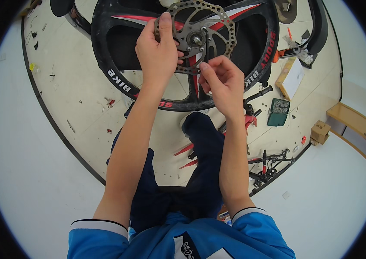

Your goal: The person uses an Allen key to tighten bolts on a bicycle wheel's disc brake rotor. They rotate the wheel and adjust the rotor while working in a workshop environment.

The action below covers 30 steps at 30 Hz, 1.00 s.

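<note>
Holding the brake disc [200, 36] on the black wheel [183, 56], left hand [159, 54] grips its rim; right hand [221, 80], just below disc, pinches a thin hex key [207, 45].

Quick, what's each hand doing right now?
Left hand: closed, gripping the round perforated metal brake disc on the black bike wheel.
Right hand: closed, pinching a thin dark hex key.

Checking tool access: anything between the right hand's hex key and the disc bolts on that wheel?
Nothing visible. The right hand holds the hex key upright against the brake disc, beside the hub. The left hand grips the disc's left edge, clear of the key.
</note>
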Tool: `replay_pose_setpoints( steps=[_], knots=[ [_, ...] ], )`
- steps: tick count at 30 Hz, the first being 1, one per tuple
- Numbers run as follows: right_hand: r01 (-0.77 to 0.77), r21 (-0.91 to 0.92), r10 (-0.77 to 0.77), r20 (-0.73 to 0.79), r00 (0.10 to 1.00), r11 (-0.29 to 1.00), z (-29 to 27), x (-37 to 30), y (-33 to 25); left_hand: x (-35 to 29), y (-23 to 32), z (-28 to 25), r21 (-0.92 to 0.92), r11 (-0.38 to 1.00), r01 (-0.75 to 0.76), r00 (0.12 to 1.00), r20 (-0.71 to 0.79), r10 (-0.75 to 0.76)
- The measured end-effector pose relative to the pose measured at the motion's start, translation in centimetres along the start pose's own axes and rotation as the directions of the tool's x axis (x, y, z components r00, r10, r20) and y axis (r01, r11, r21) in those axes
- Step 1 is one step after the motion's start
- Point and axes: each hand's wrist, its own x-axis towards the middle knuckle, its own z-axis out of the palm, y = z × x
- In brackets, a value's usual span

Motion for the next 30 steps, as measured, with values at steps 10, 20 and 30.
replay_pose_setpoints(
  steps=[10, 20, 30],
  knots=[
    [-0.206, 0.147, 0.189, 0.119, 0.975, 0.967, -0.6, 1.9, -0.9, 1.7, -1.8, 1.3, 0.327, 0.863, -0.384, 0.849, -0.243, 0.470],
    [-0.262, 0.160, 0.233, 0.177, 0.956, 0.952, -0.9, 2.2, -1.4, 1.9, -2.1, 1.1, 0.359, 0.856, -0.372, 0.846, -0.247, 0.472],
    [-0.058, 0.031, 0.061, -0.114, 0.992, 0.998, -3.9, 1.0, -2.6, 1.9, -1.6, 1.3, 0.360, 0.858, -0.367, 0.852, -0.239, 0.465]
  ],
)
